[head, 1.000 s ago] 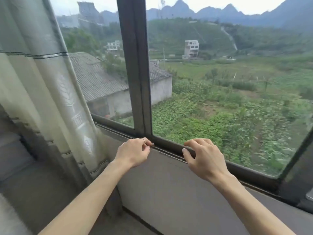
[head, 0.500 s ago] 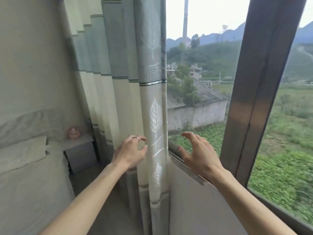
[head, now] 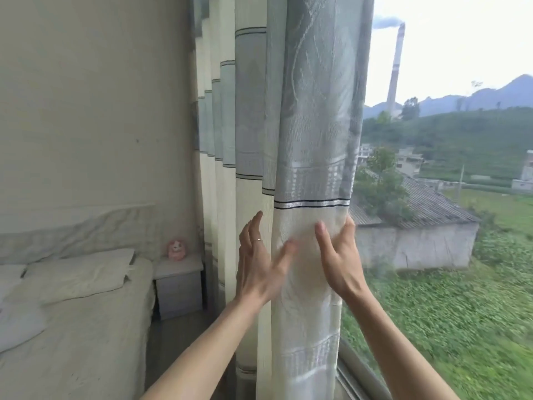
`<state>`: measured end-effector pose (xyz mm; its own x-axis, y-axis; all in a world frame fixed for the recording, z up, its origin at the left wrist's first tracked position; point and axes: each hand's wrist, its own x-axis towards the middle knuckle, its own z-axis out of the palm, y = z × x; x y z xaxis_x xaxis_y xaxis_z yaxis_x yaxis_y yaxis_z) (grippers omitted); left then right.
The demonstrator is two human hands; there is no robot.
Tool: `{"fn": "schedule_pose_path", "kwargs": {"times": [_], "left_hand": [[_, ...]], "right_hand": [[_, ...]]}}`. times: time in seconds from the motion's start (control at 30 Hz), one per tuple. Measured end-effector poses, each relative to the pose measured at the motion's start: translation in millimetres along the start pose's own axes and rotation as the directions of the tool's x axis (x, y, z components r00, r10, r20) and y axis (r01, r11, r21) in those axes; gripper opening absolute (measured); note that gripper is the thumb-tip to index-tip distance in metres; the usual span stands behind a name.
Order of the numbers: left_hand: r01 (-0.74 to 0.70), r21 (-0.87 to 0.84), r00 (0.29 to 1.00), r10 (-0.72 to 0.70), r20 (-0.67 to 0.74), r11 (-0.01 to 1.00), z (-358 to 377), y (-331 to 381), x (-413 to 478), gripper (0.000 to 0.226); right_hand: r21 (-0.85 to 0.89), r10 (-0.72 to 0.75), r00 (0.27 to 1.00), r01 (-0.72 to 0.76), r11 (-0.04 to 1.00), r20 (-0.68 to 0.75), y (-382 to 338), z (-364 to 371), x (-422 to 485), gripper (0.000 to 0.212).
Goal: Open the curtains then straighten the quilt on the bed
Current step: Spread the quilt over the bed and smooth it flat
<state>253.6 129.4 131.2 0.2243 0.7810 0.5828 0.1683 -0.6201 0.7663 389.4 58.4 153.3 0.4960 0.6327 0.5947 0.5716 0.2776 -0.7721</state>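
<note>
A gathered curtain (head: 311,125), cream below and grey-blue above with dark stripes, hangs in folds at the window's left side. My right hand (head: 340,255) holds its window-side edge, thumb on the front and fingers curled behind the cloth. My left hand (head: 262,261) is spread with straight fingers against the fold just to the left, a ring on one finger. At the lower left lies the bed with a pale, rumpled quilt (head: 72,342) and a white pillow (head: 78,272).
A small white nightstand (head: 178,284) with a pink toy (head: 176,249) stands between the bed and the curtain. The window frame's lower rail (head: 360,379) runs at the bottom right. Behind the glass are fields and a grey-roofed building.
The view has swung left from the window to the curtain. Both hands rose from the sill; my right hand has taken hold of the curtain's edge and my left hand reached the fold.
</note>
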Motion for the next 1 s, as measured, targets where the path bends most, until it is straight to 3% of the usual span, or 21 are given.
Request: {"fn": "schedule_pose_path", "kwargs": {"times": [0.17, 0.3, 0.43, 0.57, 0.7, 0.83, 0.87, 1.0], "left_hand": [[0.182, -0.226, 0.978, -0.2, -0.057, 0.957, 24.8, -48.5, 70.8, 0.09], [0.205, -0.178, 0.944, -0.242, -0.222, 0.963, 27.7, -91.6, 124.3, 0.085], [0.158, 0.066, 0.907, -0.118, -0.405, 0.985, 16.6, -135.7, 177.1, 0.074], [0.261, 0.161, 0.915, -0.191, -0.356, 0.952, 4.5, -190.6, 259.1, 0.089], [0.224, 0.152, 0.935, -0.169, -0.311, 0.963, -11.8, -240.9, 343.3, 0.107], [0.212, 0.158, 0.941, -0.158, -0.299, 0.964, -29.4, -281.3, 410.3, 0.116], [0.211, 0.158, 0.943, -0.158, -0.295, 0.965, -33.5, -293.7, 428.1, 0.115], [0.169, 0.19, 0.95, -0.109, -0.292, 0.967, -46.7, -336.3, 486.2, 0.075]], "right_hand": [[0.131, 0.067, 0.996, -0.074, 0.989, 0.053, 44.5, 55.0, 70.1, 0.064], [0.111, 0.087, 0.995, -0.091, 0.99, 0.04, 69.6, 116.8, 117.5, 0.057], [0.115, 0.088, 0.996, -0.087, 0.99, -0.004, 84.7, 183.8, 164.6, 0.07], [0.131, 0.059, 0.998, -0.057, 0.99, -0.012, 101.7, 250.2, 228.3, 0.053], [0.102, 0.041, 0.997, -0.034, 0.994, -0.07, 116.1, 317.9, 295.6, 0.065], [0.111, 0.075, 0.996, -0.07, 0.991, -0.042, 130.7, 377.7, 349.2, 0.069], [0.107, 0.071, 0.997, -0.067, 0.992, -0.034, 134.9, 394.8, 364.8, 0.071], [0.131, 0.011, 0.999, -0.006, 0.991, -0.037, 148.9, 452.8, 415.1, 0.069]]}}
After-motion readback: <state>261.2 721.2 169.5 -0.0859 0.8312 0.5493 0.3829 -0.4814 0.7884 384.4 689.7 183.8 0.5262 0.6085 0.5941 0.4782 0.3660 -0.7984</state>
